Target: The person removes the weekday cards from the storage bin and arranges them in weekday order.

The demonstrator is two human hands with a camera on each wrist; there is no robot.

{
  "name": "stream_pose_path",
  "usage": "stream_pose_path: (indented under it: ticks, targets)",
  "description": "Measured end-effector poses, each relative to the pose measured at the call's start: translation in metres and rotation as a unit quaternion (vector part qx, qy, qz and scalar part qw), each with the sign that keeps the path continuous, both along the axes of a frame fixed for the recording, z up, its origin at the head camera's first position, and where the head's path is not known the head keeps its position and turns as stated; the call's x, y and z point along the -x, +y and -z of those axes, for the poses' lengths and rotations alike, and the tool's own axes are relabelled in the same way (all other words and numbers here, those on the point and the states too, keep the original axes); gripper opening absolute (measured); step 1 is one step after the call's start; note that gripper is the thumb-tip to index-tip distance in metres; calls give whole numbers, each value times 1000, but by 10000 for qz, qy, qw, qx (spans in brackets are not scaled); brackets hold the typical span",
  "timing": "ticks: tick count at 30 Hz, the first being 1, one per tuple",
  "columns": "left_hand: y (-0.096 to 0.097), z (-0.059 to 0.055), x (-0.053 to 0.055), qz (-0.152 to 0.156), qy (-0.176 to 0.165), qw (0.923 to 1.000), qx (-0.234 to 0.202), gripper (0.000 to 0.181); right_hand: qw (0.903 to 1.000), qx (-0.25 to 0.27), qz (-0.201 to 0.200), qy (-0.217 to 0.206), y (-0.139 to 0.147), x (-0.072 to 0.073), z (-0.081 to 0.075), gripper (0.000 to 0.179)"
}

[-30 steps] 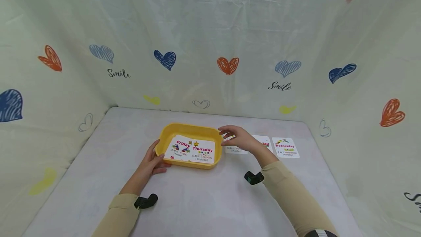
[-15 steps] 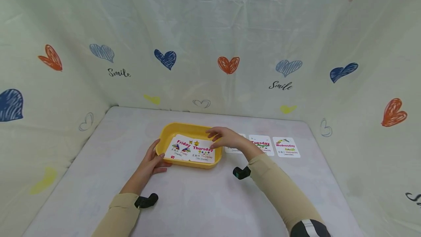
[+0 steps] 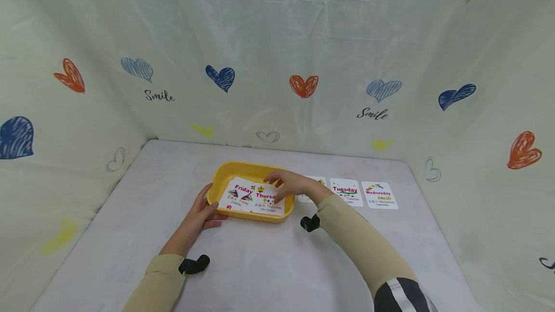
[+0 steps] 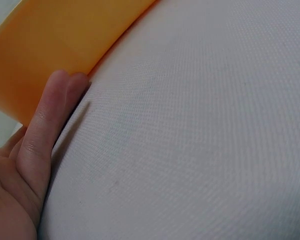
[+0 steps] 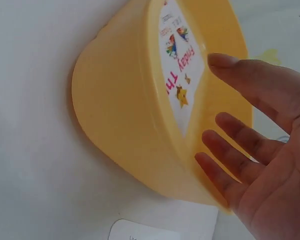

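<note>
A yellow plastic tray [image 3: 243, 165] sits on the table, with white weekday cards overlapping inside it. The Friday card [image 3: 236, 195] and Thursday card [image 3: 269, 206] show on top. My left hand [image 3: 201, 211] holds the tray at its near left corner, one digit over the rim and others along the outer wall. Over the tray's right side hovers my right hand [image 3: 291, 184], fingers loosely bent and apart, fingertips close above the Thursday card and partly covering its word. In the right wrist view, nothing shows between its thumb and fingers.
To the tray's right lie a Tuesday card [image 3: 346, 191] and a Wednesday card [image 3: 379, 195] in a row. Another card [image 3: 320, 180] beside them is partly hidden by the right wrist. A heart-printed curtain [image 3: 269, 37] encloses the white table [image 3: 251, 264].
My right hand has moved left from beside the table cards, across the tray's right rim, to over the Thursday card. My left hand and the tray have stayed in place.
</note>
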State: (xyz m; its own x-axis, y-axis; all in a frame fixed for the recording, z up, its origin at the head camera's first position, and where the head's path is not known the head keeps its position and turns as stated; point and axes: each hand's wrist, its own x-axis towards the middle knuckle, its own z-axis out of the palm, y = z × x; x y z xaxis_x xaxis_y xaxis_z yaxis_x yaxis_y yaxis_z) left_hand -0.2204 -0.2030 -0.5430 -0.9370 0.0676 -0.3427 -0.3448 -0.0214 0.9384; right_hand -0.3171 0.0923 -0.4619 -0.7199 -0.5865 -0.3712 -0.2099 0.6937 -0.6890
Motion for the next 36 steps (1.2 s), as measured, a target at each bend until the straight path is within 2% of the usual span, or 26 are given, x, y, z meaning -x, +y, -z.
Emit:
stream_pose_path:
  ticks: [10, 17, 22, 36]
  targets:
    - [0, 2, 0, -20, 3, 10000, -9, 70, 9955, -875, -356, -25, -9, 8, 2, 61]
    - [0, 1, 0, -12, 8, 10000, -17, 70, 9901, -1280, -569, -78, -14, 12, 0, 64]
    - [1, 1, 0, -35, -8, 10000, -8, 70, 9884, -1398, -585, -114, -18, 14, 0, 65]
    - [1, 2, -1, -27, 77, 10000, -26, 68, 9900, -1352, -262, -311, -21, 18, 6, 58]
